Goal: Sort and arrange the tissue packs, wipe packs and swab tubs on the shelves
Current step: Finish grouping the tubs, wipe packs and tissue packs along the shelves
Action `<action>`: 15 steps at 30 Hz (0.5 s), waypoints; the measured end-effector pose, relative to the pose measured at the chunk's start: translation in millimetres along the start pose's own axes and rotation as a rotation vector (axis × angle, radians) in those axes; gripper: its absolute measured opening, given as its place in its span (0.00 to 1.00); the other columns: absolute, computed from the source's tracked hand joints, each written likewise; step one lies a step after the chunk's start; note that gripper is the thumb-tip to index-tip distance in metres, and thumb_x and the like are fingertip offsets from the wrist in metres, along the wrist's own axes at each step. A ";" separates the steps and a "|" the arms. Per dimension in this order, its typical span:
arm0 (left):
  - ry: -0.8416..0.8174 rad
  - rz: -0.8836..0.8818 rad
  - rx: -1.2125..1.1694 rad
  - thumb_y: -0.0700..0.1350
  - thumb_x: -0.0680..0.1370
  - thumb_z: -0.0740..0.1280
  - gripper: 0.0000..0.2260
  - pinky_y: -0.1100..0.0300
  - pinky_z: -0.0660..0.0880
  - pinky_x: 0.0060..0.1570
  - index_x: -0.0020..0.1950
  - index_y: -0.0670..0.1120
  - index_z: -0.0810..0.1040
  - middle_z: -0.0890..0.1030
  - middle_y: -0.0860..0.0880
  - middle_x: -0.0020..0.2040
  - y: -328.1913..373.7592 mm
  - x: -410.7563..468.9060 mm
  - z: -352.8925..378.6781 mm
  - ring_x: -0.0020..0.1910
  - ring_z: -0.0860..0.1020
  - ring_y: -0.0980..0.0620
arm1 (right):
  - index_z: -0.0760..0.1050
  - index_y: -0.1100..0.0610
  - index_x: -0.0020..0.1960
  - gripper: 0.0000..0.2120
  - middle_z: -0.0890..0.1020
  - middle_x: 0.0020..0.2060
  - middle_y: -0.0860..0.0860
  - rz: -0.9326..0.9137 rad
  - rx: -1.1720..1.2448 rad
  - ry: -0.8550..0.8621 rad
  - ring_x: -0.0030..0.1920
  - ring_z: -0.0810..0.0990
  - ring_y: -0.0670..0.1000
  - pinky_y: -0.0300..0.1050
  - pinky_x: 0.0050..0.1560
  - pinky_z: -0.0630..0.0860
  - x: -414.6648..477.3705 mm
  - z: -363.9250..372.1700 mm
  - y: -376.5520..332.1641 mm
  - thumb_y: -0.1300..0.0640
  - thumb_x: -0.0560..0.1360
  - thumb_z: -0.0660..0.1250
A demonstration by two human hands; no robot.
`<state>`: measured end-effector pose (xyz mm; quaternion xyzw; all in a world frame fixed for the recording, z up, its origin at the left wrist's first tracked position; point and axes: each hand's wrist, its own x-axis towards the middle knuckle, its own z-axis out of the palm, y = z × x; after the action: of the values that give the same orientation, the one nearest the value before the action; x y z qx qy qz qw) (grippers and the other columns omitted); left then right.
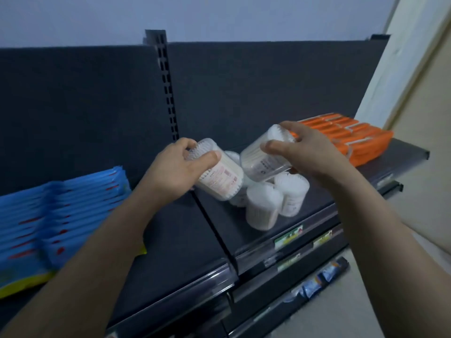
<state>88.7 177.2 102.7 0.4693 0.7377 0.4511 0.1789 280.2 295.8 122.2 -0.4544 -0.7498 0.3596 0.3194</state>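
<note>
Both forearms (109,240) reach in from 6 o'clock. The left hand (175,167) curls its fingers and thumb round a swab tub (219,178), long axis 11 to 5 o'clock. The right hand (310,152) grips a second tub (263,154), axis 1 to 7. The tub cluster (268,203) on the shelf (170,230) lies at 6 o'clock under the second tub, nearer the right hand.
</note>
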 end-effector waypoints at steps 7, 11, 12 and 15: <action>0.035 0.022 0.082 0.67 0.63 0.65 0.31 0.48 0.78 0.52 0.61 0.53 0.72 0.74 0.53 0.54 4.2 62.3 24.0 0.51 0.77 0.52 | 0.65 0.47 0.71 0.34 0.72 0.67 0.51 -0.080 -0.070 0.090 0.64 0.72 0.50 0.39 0.58 0.68 60.3 -11.8 21.3 0.44 0.68 0.71; 0.072 0.036 0.035 0.67 0.62 0.65 0.27 0.48 0.78 0.52 0.56 0.56 0.72 0.74 0.53 0.55 3.0 97.0 30.1 0.51 0.78 0.53 | 0.64 0.46 0.72 0.35 0.70 0.68 0.53 -0.121 -0.149 0.103 0.65 0.72 0.52 0.37 0.56 0.65 97.6 -10.1 23.0 0.42 0.68 0.71; 0.076 0.039 0.034 0.66 0.63 0.65 0.25 0.48 0.78 0.52 0.55 0.56 0.71 0.74 0.53 0.55 3.0 104.0 33.1 0.51 0.77 0.53 | 0.64 0.45 0.72 0.35 0.70 0.67 0.54 -0.121 -0.169 0.096 0.65 0.72 0.52 0.37 0.55 0.65 106.3 -9.6 24.1 0.42 0.68 0.71; 0.103 0.031 0.040 0.64 0.65 0.67 0.22 0.47 0.77 0.52 0.54 0.57 0.70 0.71 0.54 0.54 1.6 121.7 41.0 0.52 0.76 0.52 | 0.64 0.45 0.72 0.37 0.70 0.67 0.55 -0.120 -0.189 0.057 0.64 0.73 0.53 0.38 0.54 0.66 132.5 -4.7 31.8 0.41 0.67 0.72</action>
<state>57.4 301.7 101.7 0.4605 0.7474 0.4625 0.1244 247.6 428.1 118.5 -0.4469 -0.7967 0.2546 0.3174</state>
